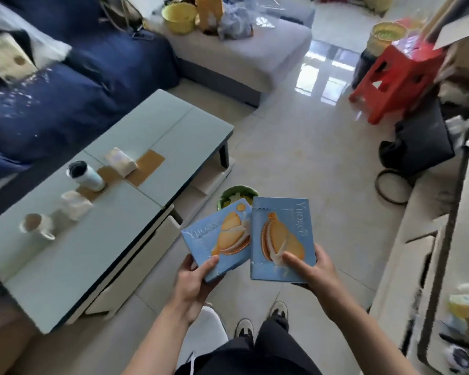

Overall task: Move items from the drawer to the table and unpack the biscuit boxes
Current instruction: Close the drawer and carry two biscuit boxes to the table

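I hold two flat blue biscuit boxes with sandwich biscuits printed on them. My left hand (195, 277) grips the left biscuit box (220, 236) at its near corner, tilted. My right hand (313, 269) grips the right biscuit box (282, 236) from below, thumb on its face. Both boxes hang over the floor, just right of the pale green coffee table (65, 261). The table's white drawer front (136, 255) faces me on its near side, and it looks closed.
On the table stand a white mug (38, 226), a white pouch (75, 205), a bottle with a dark cap (86, 174) and a small packet (121, 161). A green bowl (237, 194) sits on the floor behind the boxes. A blue sofa (65, 85) is left, a red stool (395, 77) right.
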